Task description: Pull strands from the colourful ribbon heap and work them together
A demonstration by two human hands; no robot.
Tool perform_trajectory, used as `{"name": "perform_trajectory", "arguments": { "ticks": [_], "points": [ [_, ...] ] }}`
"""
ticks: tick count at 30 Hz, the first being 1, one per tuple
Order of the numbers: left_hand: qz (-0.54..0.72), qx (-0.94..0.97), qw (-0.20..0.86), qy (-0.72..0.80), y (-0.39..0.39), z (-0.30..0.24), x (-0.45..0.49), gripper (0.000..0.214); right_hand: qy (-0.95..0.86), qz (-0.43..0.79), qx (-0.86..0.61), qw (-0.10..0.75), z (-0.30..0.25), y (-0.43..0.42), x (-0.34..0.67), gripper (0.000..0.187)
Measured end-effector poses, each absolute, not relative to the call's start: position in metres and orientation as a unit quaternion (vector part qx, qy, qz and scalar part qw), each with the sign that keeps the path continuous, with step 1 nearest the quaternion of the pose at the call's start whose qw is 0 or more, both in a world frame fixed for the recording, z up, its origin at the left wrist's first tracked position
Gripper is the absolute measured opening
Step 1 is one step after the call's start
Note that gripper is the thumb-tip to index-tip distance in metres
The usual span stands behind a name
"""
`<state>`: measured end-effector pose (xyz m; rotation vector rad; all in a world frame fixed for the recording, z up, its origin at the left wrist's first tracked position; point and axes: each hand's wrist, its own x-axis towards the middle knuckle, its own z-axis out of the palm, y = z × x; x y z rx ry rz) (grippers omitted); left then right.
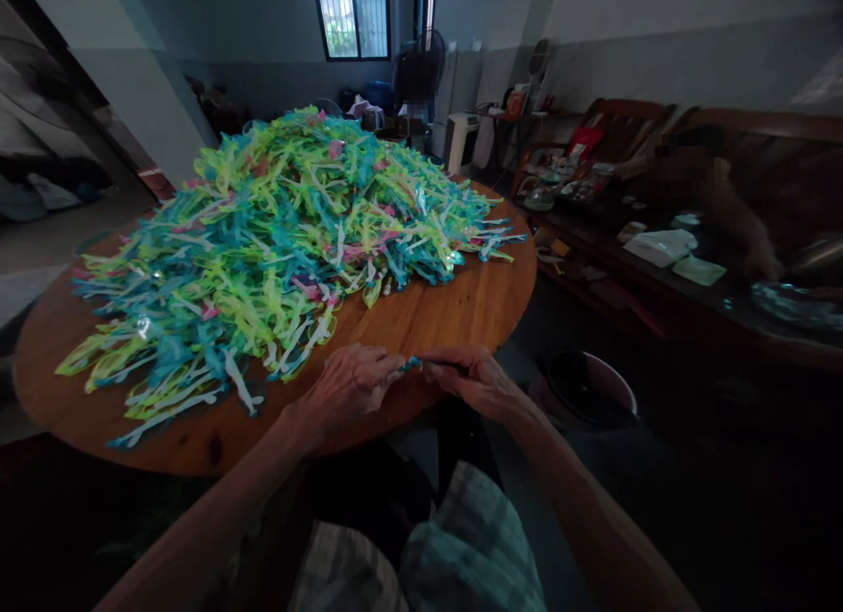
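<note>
A small blue plastic piece (412, 363) shows between my two hands, above the near edge of the round wooden table (382, 331). My left hand (356, 379) is closed on one end of it, fingers pinched together. From the other side, my right hand (479, 382) pinches its opposite end; a dark line along these fingers is too dim to make out. Beyond my hands rises a big heap of thin plastic pieces (283, 217) in yellow-green, blue and some pink, many with white strips. A few pieces lie loose at the heap's near edge, left of my left hand.
A bucket (586, 388) stands on the floor right of the table. Farther right, another person's arm (744, 217) reaches over a dark low table holding a white packet (660, 246) and a glass teapot (540, 195). A wooden bench (612, 120) stands behind.
</note>
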<state>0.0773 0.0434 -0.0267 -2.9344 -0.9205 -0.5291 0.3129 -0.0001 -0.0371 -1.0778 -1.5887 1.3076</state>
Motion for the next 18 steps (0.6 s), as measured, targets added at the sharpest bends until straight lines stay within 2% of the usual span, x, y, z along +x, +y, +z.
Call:
{"name": "perform_trajectory", "arguments": {
  "ticks": [10,15,18],
  "points": [
    [-0.207,-0.947,0.051,-0.242,0.046,-0.019,0.077,0.026,-0.649,0.49,-0.42,0.402,-0.035,0.001,0.308,0.034],
    [-0.143,-0.938,-0.017,-0.316,0.041,-0.019,0.071,0.021,-0.698,0.448,-0.409,0.381,-0.031,0.005,0.309,0.031],
    [-0.18,-0.932,-0.02,-0.314,0.041,-0.007,0.082,0.012,-0.7,0.464,-0.399,0.37,-0.023,0.0,0.31,0.031]
  ]
}}
